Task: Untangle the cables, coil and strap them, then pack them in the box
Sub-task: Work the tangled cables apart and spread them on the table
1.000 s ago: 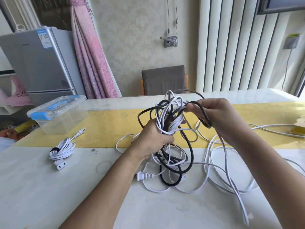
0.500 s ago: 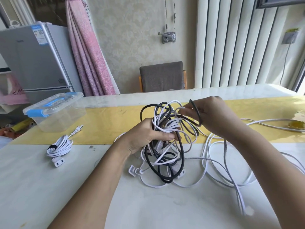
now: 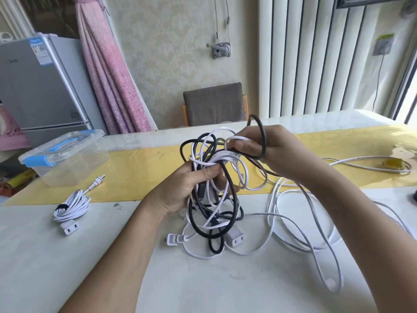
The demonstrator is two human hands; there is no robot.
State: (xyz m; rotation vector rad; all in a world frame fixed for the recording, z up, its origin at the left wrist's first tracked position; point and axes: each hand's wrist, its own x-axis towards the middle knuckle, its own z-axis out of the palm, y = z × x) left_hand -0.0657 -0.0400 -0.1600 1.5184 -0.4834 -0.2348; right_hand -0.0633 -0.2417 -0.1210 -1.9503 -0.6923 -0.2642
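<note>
Two hands work a tangle of cables (image 3: 214, 213), black and white, held above the counter (image 3: 67, 267) at centre frame.

The left hand (image 3: 187, 188) grips the middle of the tangle, fingers curled round several strands. The tangle's lower loops, a white plug (image 3: 173, 239) and a white socket end (image 3: 235, 237) rest on the counter below. The right hand (image 3: 270, 150), just to the upper right, pinches a black loop (image 3: 264, 138) that arcs over its fingers. Loose white cable (image 3: 272, 197) trails across the counter to the right. At left lies a coiled white cable (image 3: 72, 205) bound with a dark strap, near a clear box (image 3: 74, 170) with blue latches, lid on, at the left end of a yellow runner (image 3: 140, 177).
</note>
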